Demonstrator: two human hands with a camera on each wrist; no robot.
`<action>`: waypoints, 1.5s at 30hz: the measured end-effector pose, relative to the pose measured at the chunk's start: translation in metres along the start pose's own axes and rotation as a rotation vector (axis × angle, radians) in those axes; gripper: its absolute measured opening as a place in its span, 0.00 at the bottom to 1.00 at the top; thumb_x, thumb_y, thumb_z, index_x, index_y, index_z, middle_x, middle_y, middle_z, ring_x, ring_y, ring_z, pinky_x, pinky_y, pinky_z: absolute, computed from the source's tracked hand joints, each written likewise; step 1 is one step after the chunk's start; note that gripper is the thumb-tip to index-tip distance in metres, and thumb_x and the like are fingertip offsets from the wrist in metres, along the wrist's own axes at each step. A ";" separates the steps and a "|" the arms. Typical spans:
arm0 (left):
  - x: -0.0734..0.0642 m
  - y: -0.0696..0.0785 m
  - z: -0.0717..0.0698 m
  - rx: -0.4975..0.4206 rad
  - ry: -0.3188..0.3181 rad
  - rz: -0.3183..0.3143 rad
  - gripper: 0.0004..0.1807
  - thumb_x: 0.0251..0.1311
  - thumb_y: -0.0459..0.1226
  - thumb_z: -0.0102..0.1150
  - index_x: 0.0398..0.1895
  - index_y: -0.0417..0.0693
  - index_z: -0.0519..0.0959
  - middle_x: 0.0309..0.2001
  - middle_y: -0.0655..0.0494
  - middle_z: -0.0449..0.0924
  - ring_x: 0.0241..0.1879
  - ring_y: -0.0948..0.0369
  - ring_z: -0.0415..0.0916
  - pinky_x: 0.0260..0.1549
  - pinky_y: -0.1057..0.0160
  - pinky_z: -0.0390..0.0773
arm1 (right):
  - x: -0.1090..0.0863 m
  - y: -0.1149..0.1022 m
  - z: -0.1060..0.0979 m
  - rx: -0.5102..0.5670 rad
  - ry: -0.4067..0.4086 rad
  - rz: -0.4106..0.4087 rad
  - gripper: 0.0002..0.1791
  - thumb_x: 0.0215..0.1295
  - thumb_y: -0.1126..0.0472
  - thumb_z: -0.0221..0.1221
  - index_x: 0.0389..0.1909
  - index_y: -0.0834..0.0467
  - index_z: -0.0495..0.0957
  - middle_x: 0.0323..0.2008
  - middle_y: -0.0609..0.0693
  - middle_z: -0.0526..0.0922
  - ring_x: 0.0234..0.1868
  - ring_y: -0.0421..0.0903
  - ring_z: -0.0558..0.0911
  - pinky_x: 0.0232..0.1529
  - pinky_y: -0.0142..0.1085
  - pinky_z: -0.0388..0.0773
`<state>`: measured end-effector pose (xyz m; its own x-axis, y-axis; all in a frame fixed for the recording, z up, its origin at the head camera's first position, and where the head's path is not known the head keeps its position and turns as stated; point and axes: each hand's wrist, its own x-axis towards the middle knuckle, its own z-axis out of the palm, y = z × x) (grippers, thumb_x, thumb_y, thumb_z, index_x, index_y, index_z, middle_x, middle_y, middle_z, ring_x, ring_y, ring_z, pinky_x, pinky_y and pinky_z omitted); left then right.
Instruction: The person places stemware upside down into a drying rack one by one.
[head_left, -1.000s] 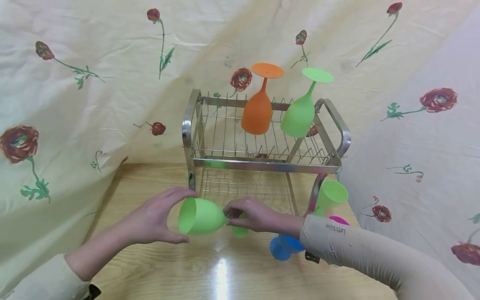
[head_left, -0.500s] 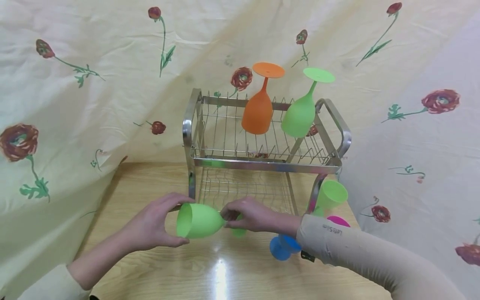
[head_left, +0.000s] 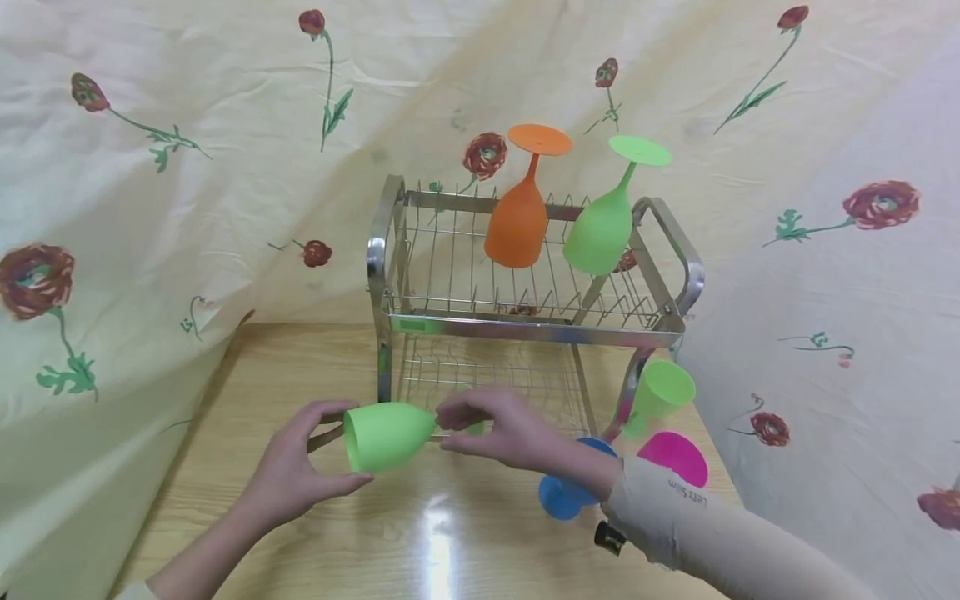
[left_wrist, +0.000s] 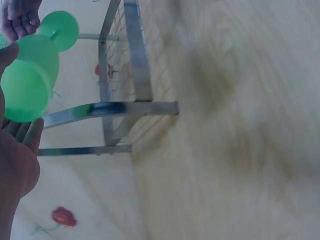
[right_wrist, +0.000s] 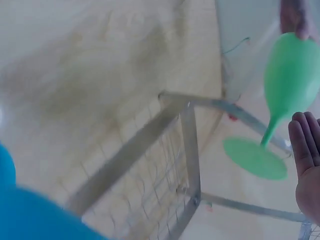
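Light-green stemmed goblet (head_left: 390, 436) is held sideways in the air

The left hand (head_left: 296, 467) grips the bowl around its rim, with the mouth turned to the left. The right hand (head_left: 506, 429) is at the stem, its fingers rather straight and loose. The goblet is on the near side of a two-tier silver metal rack (head_left: 536, 332), left of its middle. On the upper tier, one orange stemmed goblet (head_left: 517, 227) and another light-green goblet (head_left: 600, 232) stand upside down.

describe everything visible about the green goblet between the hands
The green goblet looks like plastic: a deep bowl, slim stem and flat round foot. It is held sideways in front of the metal rack, mouth toward the left hand, which grips its rim; the right hand is by its stem, contact unclear.
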<state>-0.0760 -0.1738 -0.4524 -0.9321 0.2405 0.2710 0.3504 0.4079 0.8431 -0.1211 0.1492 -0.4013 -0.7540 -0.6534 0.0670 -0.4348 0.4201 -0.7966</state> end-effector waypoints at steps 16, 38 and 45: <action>-0.011 -0.010 0.057 -0.193 0.253 -0.115 0.50 0.39 0.27 0.89 0.69 0.40 0.72 0.66 0.54 0.74 0.64 0.64 0.72 0.61 0.67 0.79 | -0.023 0.019 0.066 0.929 0.189 0.391 0.36 0.79 0.58 0.62 0.77 0.72 0.59 0.71 0.67 0.73 0.74 0.63 0.73 0.75 0.45 0.73; -0.007 -0.019 0.112 -0.090 0.437 0.190 0.56 0.31 0.26 0.91 0.69 0.33 0.69 0.66 0.39 0.73 0.68 0.62 0.71 0.62 0.66 0.78 | 0.006 0.011 0.087 0.929 0.437 0.455 0.51 0.72 0.54 0.67 0.81 0.69 0.47 0.78 0.68 0.60 0.77 0.62 0.67 0.81 0.56 0.60; -0.007 -0.021 0.115 -0.056 0.441 0.213 0.56 0.30 0.27 0.91 0.69 0.33 0.69 0.66 0.38 0.73 0.67 0.59 0.71 0.62 0.66 0.78 | 0.010 0.012 0.087 0.939 0.457 0.458 0.50 0.71 0.55 0.68 0.81 0.69 0.48 0.77 0.68 0.62 0.75 0.61 0.68 0.81 0.56 0.60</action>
<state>-0.0665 -0.0831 -0.5255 -0.7946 -0.0870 0.6008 0.5434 0.3393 0.7679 -0.0914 0.0927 -0.4627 -0.9394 -0.1885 -0.2862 0.3224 -0.2028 -0.9246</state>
